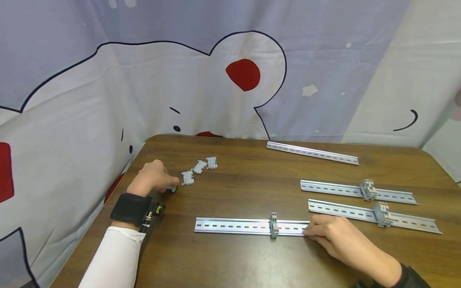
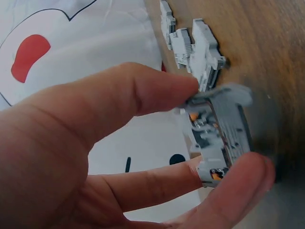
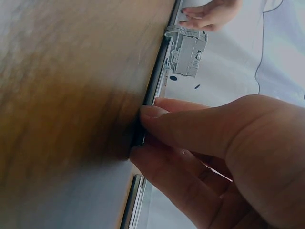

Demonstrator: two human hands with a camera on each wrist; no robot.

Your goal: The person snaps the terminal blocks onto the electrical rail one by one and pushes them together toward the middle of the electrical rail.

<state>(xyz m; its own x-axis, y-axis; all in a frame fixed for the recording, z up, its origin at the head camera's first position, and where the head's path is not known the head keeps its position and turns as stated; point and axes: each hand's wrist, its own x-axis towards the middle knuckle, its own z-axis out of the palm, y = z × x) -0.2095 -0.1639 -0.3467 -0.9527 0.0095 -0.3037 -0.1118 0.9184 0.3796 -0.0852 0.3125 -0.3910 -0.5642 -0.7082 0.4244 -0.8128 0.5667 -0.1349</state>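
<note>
My left hand [image 1: 153, 177] is at the left of the table and pinches a grey terminal block [image 2: 231, 126] between thumb and fingers. In the left wrist view, orange spots and metal parts show along the block's edge. Beyond it lie several loose terminal blocks [image 1: 187, 177]. The right hand [image 1: 333, 236] grips the right end of the nearest slotted metal DIN rail [image 1: 234, 226], thumb and fingertips at its edge. A narrow terminal block [image 1: 274, 225] stands mounted on that rail, left of the right hand. The hand covers the rail's right tip.
Two more DIN rails, an upper one [image 1: 329, 188] and a lower one [image 1: 342, 210], lie at the right. Each carries terminal blocks, an upper group [image 1: 368, 190] and a lower group [image 1: 383, 215]. A bare rail [image 1: 312, 152] lies near the back edge, before a printed curtain [image 1: 180, 80].
</note>
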